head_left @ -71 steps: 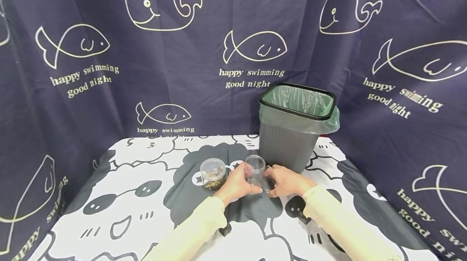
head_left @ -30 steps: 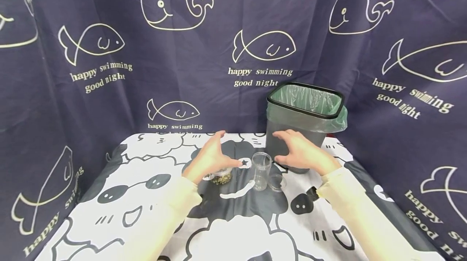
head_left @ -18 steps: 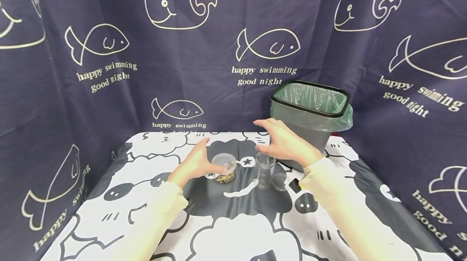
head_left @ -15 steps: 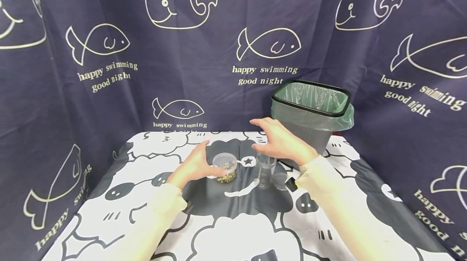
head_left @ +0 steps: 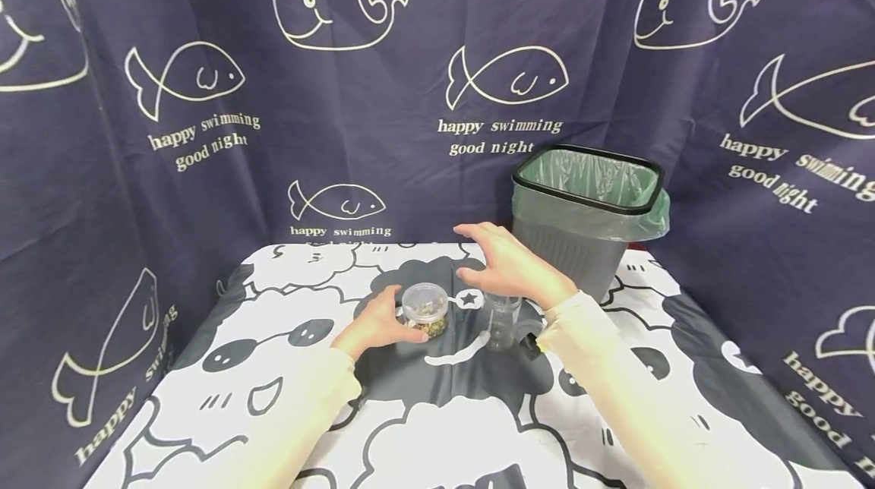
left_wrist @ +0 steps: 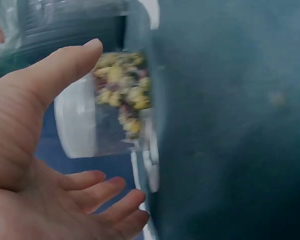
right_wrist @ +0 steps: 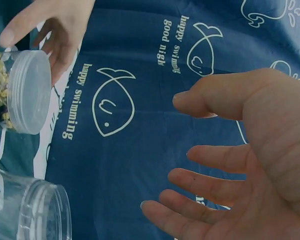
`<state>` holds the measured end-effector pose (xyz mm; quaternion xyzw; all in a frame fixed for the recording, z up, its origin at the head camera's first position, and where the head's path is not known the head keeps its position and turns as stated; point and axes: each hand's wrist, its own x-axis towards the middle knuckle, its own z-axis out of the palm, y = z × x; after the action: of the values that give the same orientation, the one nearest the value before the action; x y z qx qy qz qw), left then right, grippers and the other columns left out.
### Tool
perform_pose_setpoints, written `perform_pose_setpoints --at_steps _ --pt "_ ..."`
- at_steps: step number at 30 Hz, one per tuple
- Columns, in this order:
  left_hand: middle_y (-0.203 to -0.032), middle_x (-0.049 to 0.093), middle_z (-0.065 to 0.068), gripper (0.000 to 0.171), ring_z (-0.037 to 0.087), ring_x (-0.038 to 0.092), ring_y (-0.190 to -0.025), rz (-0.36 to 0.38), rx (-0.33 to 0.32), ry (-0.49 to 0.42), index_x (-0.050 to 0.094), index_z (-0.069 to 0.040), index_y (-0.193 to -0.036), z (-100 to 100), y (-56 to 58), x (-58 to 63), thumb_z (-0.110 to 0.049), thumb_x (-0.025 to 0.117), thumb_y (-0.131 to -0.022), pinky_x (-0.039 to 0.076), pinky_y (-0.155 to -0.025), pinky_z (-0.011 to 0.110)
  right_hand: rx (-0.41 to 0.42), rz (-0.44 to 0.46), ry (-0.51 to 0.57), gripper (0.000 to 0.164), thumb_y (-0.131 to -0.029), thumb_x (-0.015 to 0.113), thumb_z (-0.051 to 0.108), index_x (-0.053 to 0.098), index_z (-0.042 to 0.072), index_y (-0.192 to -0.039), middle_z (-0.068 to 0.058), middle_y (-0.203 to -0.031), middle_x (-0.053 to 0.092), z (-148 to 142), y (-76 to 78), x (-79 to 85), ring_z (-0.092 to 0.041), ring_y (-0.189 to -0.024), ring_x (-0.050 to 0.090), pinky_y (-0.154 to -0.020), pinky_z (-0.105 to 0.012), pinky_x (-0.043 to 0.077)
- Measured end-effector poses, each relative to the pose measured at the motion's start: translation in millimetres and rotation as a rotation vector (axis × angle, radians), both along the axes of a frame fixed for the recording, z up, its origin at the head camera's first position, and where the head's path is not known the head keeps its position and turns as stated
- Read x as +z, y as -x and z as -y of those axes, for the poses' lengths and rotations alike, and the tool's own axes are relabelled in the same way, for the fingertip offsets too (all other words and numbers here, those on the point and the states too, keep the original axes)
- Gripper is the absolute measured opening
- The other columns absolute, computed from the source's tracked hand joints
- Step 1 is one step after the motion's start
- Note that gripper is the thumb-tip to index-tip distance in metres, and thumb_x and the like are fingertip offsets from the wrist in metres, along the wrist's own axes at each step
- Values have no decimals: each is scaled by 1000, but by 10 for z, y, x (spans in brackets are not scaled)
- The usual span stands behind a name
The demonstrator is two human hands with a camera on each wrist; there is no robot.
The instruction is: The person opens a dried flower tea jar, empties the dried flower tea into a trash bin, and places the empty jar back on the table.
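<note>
Right sleeve moved left, partly hiding clear lid.

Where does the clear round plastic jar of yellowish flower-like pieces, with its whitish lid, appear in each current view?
Head: the filled jar is just left of centre, lower half.
Left wrist: left of centre, partly covered by the person's bare left hand.
Right wrist: at the left edge, mostly upper half, cut off.
Shared landmark: that left hand, beside the jar in all three.
</note>
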<state>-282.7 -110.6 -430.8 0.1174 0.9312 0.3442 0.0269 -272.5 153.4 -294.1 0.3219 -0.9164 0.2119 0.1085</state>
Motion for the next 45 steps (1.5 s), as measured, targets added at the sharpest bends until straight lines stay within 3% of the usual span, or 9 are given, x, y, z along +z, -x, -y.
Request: perform_pose_setpoints --at_steps 6,10,14,22,26,31,38,45 --pt "-135 61 15 107 41 52 -130 15 56 -70 44 -4 -147 -40 41 -128 -47 96 -63 45 -104 59 12 10 10 68 -88 74 26 51 6 -149 -16 -140 59 60 -26 -26 -36 -131 54 -112 -50 41" --pt "-130 65 14 100 38 59 -125 -11 54 -126 50 -5 -140 -40 92 -174 -47 96 -62 48 -102 55 21 18 6 67 -89 74 26 51 6 -149 -16 -140 59 92 -38 -36 -35 -128 55 -110 -51 43" --pt "-132 64 15 97 37 60 -126 21 51 -156 53 -4 -137 -39 134 -229 -46 97 -61 48 -104 54 17 39 -6 67 -90 74 29 50 9 -150 -14 -144 57 124 -35 -57 -33 -131 53 -109 -50 43" --pt "-121 68 11 86 35 58 -116 -2 70 -75 60 -9 -129 -83 157 -222 -50 95 -62 50 -95 54 25 30 -4 67 -89 74 28 52 9 -149 -13 -143 58 165 -37 -55 -33 -132 53 -110 -50 43" --pt "-119 68 10 83 35 56 -115 -6 65 -87 61 -9 -127 -99 139 -205 -49 95 -63 49 -95 54 34 22 0 65 -89 73 27 53 8 -148 -14 -142 59 185 -36 -66 -33 -131 53 -111 -50 42" --pt "-118 69 8 83 32 63 -113 -14 49 -112 61 -8 -128 -55 133 -216 -46 95 -63 52 -96 51 30 39 -10 65 -91 72 28 52 7 -149 -15 -142 59 210 -39 -88 -34 -132 54 -111 -50 42" --pt "-110 72 5 82 23 67 -103 -62 41 -141 61 -7 -129 111 155 -108 -38 96 -63 53 -94 47 9 59 -9 63 -91 70 29 53 7 -148 -14 -141 59 225 -25 -126 -33 -130 55 -109 -50 44" --pt "-124 70 7 82 29 66 -117 -132 15 -151 61 -11 -135 230 104 176 -37 95 -64 52 -99 49 15 41 11 61 -92 70 27 54 5 -146 -15 -137 61 291 -6 -149 -30 -122 61 -104 -46 49"
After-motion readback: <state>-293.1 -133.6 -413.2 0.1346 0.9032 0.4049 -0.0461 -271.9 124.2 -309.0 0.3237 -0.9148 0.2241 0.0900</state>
